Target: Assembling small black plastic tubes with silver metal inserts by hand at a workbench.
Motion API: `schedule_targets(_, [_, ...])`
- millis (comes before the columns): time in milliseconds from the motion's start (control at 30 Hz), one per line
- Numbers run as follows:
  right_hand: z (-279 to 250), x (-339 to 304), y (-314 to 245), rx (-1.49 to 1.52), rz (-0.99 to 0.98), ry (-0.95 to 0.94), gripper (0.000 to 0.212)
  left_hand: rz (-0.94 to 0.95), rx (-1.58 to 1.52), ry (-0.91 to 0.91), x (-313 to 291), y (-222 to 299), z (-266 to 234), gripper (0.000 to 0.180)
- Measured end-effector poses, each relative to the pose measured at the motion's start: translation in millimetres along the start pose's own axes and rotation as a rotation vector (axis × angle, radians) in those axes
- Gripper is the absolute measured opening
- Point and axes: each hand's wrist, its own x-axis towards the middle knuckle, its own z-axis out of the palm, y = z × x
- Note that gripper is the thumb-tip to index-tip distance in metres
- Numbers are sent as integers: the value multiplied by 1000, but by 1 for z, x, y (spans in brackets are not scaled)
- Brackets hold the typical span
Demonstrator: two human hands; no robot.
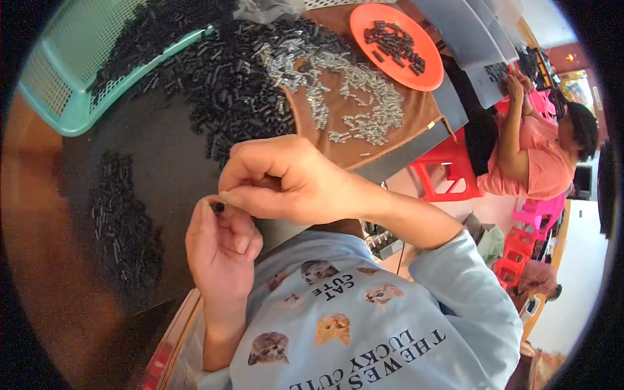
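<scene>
Head view: left hand clamps its grip on a black part; right hand pinches just beside, contents hidden. Likely light, stiff; grasp its sides.

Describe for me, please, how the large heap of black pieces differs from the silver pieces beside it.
The heap of black pieces is dark, while the silver pieces are bright and shiny. The black pieces are piled thickly; the silver pieces spread more thinly, with gaps between. The black pieces lie mostly on the dark work surface, the silver pieces on a brown cloth. Both are loose groups of many small parts.
</scene>
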Motion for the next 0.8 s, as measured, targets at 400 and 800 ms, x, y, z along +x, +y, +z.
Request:
schedule_targets(400, [23, -1, 12, -72, -182, 40, 3, -25, -74, -64, -3, -1, -11, 30])
schedule_targets(800, [14, -17, -6, 268, 294, -213, 7, -48, 129, -142, -22, -3, -26, 28])
